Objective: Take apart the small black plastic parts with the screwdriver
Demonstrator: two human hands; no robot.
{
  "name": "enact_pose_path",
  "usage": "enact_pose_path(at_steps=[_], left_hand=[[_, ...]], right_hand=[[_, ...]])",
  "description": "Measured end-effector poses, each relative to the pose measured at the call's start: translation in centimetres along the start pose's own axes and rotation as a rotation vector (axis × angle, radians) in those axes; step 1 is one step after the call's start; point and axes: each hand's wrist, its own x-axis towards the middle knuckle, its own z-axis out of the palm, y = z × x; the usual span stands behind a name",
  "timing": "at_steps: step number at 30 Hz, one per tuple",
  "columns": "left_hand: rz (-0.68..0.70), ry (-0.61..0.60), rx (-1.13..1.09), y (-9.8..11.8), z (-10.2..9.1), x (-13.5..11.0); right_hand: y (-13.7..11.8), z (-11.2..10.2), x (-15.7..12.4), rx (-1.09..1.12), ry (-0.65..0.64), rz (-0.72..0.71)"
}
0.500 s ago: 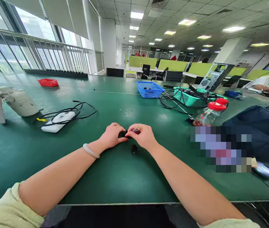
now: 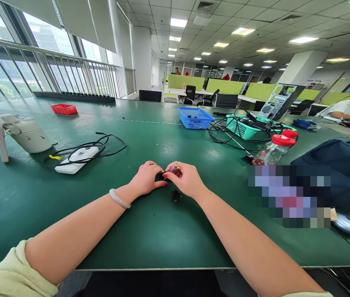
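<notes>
My left hand (image 2: 148, 178) rests on the green tabletop, its fingers closed around a small black part (image 2: 159, 177), mostly hidden by the fingers. Against it, my right hand (image 2: 185, 178) pinches a short brownish cylinder with a gold-coloured end (image 2: 174, 167), which looks like the handle of a small tool. The cylinder leans up from the fingertips, and its lower end is hidden. Just below the hands, a small black piece with shiny bits (image 2: 176, 196) lies loose on the table.
To the left are a white power bank (image 2: 77, 160) with a black cable and a beige cup (image 2: 28, 134). Farther back stand a red tray (image 2: 64, 109), a blue basket (image 2: 196, 119) and a green basket (image 2: 246, 131) of cables. At right are a red-lidded jar (image 2: 269, 153) and a dark bag (image 2: 336, 173).
The brownish cylinder in my right hand has turned from lying nearly flat to standing more upright, and the right fingers have shifted around it. My left hand stays at the black part.
</notes>
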Motion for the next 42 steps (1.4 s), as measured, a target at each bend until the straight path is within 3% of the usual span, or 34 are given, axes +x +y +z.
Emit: enact_pose_path(at_steps=[4, 12, 21, 35, 38, 42], left_hand=[[0.018, 0.006, 0.005, 0.0, 0.0, 0.0], [-0.014, -0.001, -0.017, 0.2, -0.2, 0.0], [-0.035, -0.004, -0.033, 0.4, -0.2, -0.1], [0.047, 0.026, -0.054, 0.9, -0.8, -0.2], [0.041, 0.072, -0.031, 0.9, -1.2, -0.3], [-0.073, 0.122, 0.122, 0.2, -2.0, -0.4]], right_hand=[[-0.2, -0.1, -0.1, -0.077, -0.043, -0.079], [-0.3, -0.9, -0.1, -0.056, 0.255, -0.187], [0.9, -0.6, 0.2, -0.077, 0.217, -0.115], [1.3, -0.2, 0.8, -0.26, 0.222, -0.184], [1.3, -0.7, 0.4, -0.256, 0.294, -0.266], [1.4, -1.4, 0.2, -0.206, 0.462, -0.38]])
